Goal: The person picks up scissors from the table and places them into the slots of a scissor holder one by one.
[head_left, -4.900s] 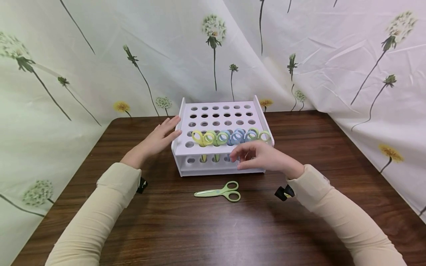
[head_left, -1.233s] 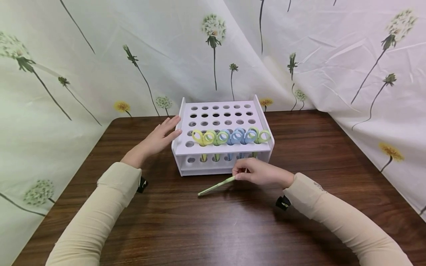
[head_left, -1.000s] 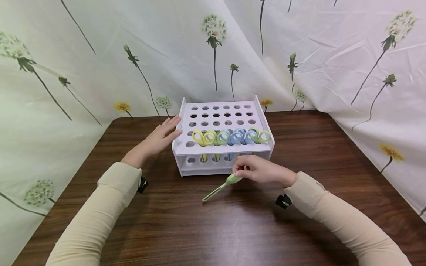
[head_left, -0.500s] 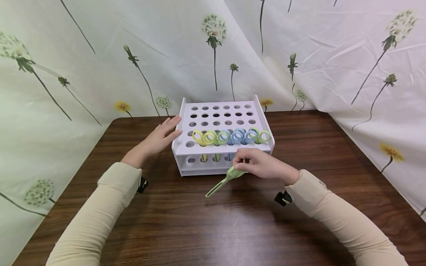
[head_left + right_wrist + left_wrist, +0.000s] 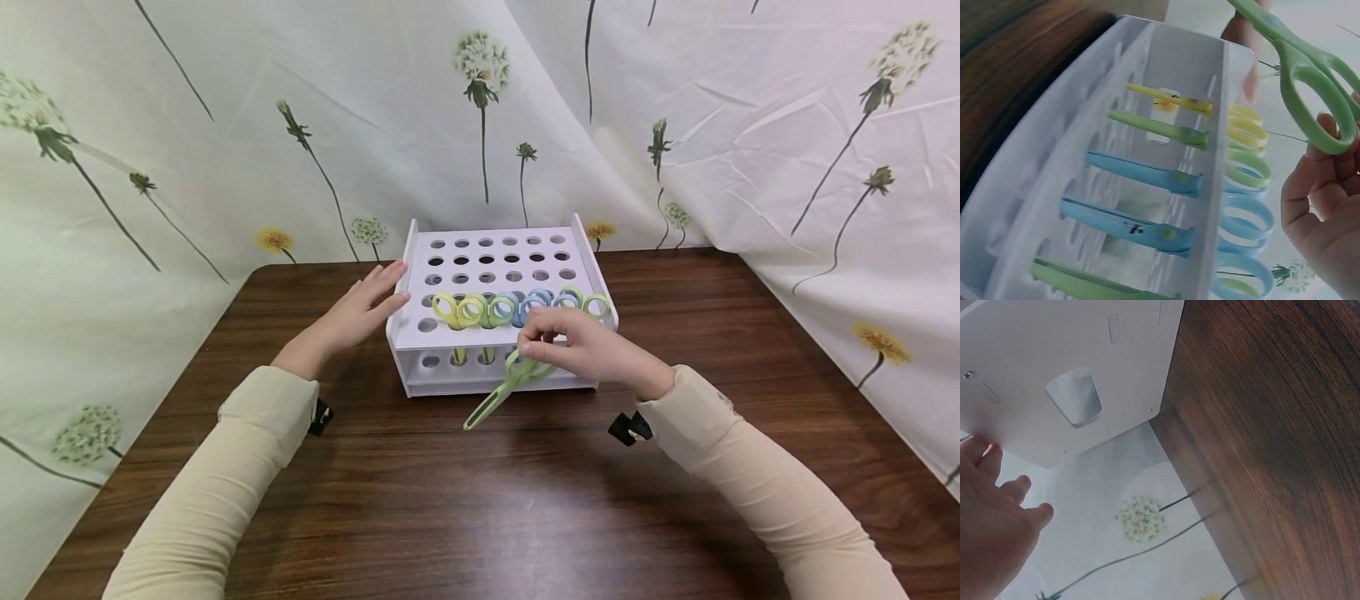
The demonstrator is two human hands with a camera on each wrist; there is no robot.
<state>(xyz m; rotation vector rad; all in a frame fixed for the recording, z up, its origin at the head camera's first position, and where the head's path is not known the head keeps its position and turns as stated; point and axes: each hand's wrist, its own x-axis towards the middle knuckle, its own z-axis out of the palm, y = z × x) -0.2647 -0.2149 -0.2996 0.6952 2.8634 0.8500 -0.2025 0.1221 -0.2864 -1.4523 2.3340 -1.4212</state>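
My right hand (image 5: 585, 348) pinches light green scissors (image 5: 491, 403) by the finger loops, in front of the white rack (image 5: 408, 337) and above the table. The blades slant down to the left. From the right wrist view, the handle of these scissors (image 5: 1300, 59) is near the fingertips. A row of scissors stands in the rack's front holes, loops up: yellow scissors (image 5: 1175, 100) at the left, then green scissors (image 5: 1154, 128), two blue scissors (image 5: 1138, 169) and another green pair (image 5: 1085, 280). My left hand (image 5: 356, 310) rests straight fingers against the rack's left side panel.
The rack has several rows of round holes, with a lower holed shelf under the top. It stands on a dark wooden table (image 5: 420, 517), close to a white curtain (image 5: 360, 92) printed with dandelions. The front left hole (image 5: 427, 325) holds no scissors.
The green scissors lay flat on the table at first. My right hand has picked them up and raised them toward the rack, tipping the blades downward. The left hand stays in place.
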